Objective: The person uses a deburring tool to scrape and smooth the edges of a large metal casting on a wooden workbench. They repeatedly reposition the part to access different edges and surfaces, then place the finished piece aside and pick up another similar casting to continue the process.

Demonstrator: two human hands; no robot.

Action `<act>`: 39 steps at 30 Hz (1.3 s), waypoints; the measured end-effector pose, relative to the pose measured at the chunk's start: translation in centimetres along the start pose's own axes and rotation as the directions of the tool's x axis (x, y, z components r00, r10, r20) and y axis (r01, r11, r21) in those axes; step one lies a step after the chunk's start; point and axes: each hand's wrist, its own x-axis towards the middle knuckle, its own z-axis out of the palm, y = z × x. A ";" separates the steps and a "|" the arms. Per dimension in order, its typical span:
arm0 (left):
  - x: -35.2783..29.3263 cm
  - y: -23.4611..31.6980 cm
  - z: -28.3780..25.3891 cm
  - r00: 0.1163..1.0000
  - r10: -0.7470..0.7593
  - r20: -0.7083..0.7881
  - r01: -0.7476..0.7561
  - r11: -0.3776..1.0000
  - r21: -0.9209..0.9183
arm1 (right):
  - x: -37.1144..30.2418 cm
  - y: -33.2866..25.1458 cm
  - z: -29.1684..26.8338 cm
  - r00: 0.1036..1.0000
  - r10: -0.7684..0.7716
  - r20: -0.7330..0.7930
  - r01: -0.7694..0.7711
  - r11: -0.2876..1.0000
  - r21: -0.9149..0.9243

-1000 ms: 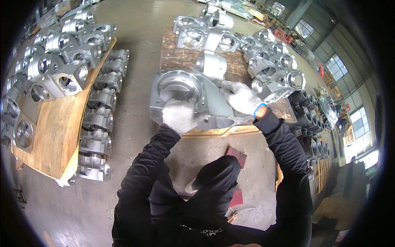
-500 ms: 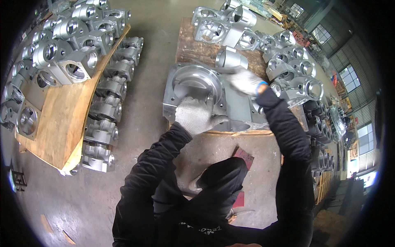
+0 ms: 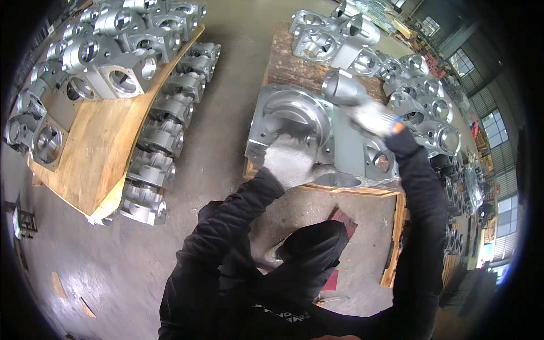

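Observation:
In front of me lies a large silver metal housing point(image 3: 347, 148) with a wide round bore facing up and a flat plate joined to its right. My left hand point(image 3: 292, 161), in a pale knit glove, grips the near rim of the bore; its thumb points right and its fingertips are partly lost in dark blur inside. My right hand point(image 3: 371, 116), gloved too, hovers over the plate's far edge, smeared by motion. A dark streak shows at its fingers, too blurred to name. Just beyond stands a short silver cylindrical casting point(image 3: 341, 85).
Silver castings point(image 3: 317, 42) crowd the worn wooden board point(image 3: 280, 59) at the far side and right. To the left, a wooden sheet point(image 3: 105, 153) bears stacked castings, with more rows point(image 3: 150, 170) beneath. Red scraps point(image 3: 344, 222) lie on the floor by my leg.
My view has swung, so the whole scene sits further right in the picture. The left hand stays on the housing's rim; the right hand keeps moving near the plate's far edge.

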 end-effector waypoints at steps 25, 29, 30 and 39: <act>-0.4 -0.2 0.1 0.995 0.018 -0.098 -0.022 0.999 -0.043 | 5.2 -7.0 5.9 0.995 -0.094 0.046 0.104 0.880 -0.464; -0.4 -0.4 0.3 0.997 0.025 -0.073 -0.029 0.997 -0.065 | 5.7 -7.5 6.3 0.999 0.032 -0.033 -0.043 0.881 -0.472; -0.4 -0.4 0.4 0.997 0.027 -0.078 -0.033 0.996 -0.079 | 5.8 -7.6 6.5 0.996 0.067 -0.063 -0.091 0.827 -0.555; -0.3 -0.5 0.6 0.995 0.024 -0.092 -0.031 0.997 -0.074 | 6.5 -9.4 7.9 0.982 -0.136 0.129 0.180 0.498 -0.848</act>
